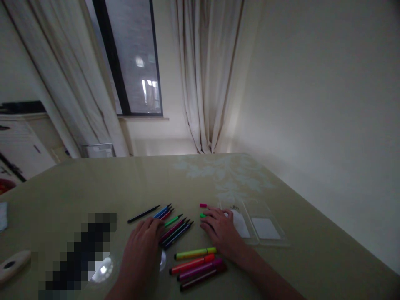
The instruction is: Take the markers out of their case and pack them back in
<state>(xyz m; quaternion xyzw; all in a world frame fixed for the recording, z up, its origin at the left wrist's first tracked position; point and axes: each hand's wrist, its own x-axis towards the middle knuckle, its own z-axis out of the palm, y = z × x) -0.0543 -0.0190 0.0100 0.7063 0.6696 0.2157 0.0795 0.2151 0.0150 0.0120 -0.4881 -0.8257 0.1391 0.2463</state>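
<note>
My left hand (143, 239) is curled round the rear end of a green felt-tip marker (174, 220), whose bare tip points up and right. Beside it lie other uncapped markers: a black one (143, 214), blue ones (161, 211), and a close row of dark ones (178, 235). My right hand (221, 229) rests low over the table, its fingertips closed about a small green cap (202, 215). Just beyond those fingers is a pink cap (203, 205). Below, between my forearms, lie capped markers: yellow-green (195, 253), orange-red (191, 265), purple (198, 271) and dark red (200, 281).
A clear plastic case (254, 241) with white inserts lies unfolded right of my right hand. A pixelated dark patch (81, 254) and a pale oval object (14, 266) are at the left. The table (140, 177) meets a wall at the right.
</note>
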